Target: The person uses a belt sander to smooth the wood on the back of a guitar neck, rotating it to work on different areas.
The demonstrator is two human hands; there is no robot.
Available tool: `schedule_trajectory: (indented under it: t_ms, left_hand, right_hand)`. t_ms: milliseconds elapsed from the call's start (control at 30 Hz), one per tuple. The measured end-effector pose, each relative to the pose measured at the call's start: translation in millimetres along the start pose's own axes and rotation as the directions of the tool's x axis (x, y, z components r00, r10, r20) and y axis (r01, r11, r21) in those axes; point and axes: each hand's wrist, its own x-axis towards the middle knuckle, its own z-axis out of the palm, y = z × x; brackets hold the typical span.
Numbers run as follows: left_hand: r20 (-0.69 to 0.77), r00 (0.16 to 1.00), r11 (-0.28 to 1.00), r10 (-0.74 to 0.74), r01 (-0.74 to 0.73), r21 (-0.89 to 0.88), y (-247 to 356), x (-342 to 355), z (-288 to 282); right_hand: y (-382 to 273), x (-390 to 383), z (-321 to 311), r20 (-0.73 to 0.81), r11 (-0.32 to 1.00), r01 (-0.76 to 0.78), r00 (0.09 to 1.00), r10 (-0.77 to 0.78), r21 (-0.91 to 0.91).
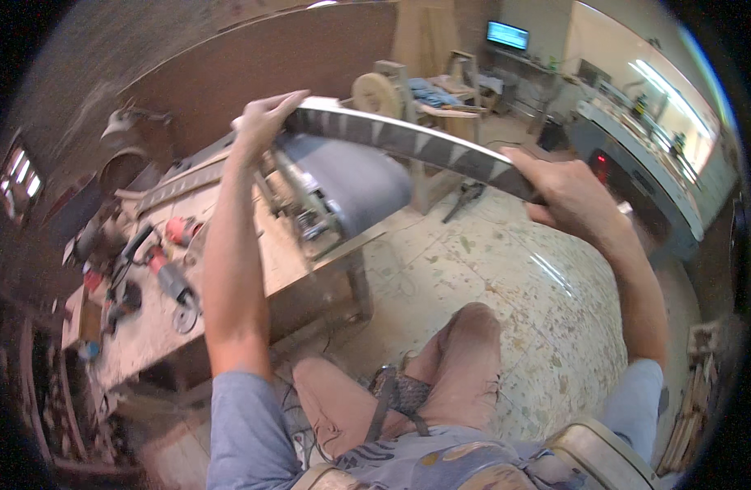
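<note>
A long dark strip with pale triangle shapes along its side and a light upper edge spans from hand to hand, looking bowed in this wide view. My left hand grips its left end, the thumb side hidden. Around its right end are the fingers of my right hand. Behind and below the strip's left half is a belt sander with a wide grey belt, mounted at the edge of a wooden workbench. Whether strip and belt touch, I cannot tell.
An angle grinder and other power tools lie on the bench, left of my left forearm. A wooden stand is beyond the sander. At far right runs a long counter below a window; a lit monitor hangs at the back.
</note>
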Motion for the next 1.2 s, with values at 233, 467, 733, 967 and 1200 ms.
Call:
schedule_trajectory:
  t_ms: [233,467,733,967,1200]
  left_hand:
    - [0.013,0.965,0.962,0.262,-0.262,0.074,32.4,33.3,-13.8]
    - [-0.289,0.895,0.893,0.341,-0.404,-0.198,178.4,-38.6,64.0]
    - [0.215,0.916,0.661,0.338,-0.069,-0.747,219.9,-209.4,244.3]
    - [0.546,0.830,0.375,0.112,0.474,-0.797,232.0,-252.0,284.9]
    - [0.557,0.824,0.525,0.107,0.429,-0.735,220.1,-257.1,273.3]
  right_hand:
    - [4.0,-36.5,-19.5,-0.014,0.969,-0.238,0.971,0.238,-0.063]
    - [-21.7,-132.6,6.8,-0.228,0.764,-0.394,0.794,0.563,0.512]
    - [-125.3,-173.9,57.8,-0.037,0.291,-0.346,0.587,0.809,0.892]
    - [-165.0,-197.3,75.1,-0.154,0.428,-0.344,0.601,0.784,0.836]
    - [-114.3,-252.6,-12.4,-0.306,0.452,-0.273,0.443,0.843,0.849]
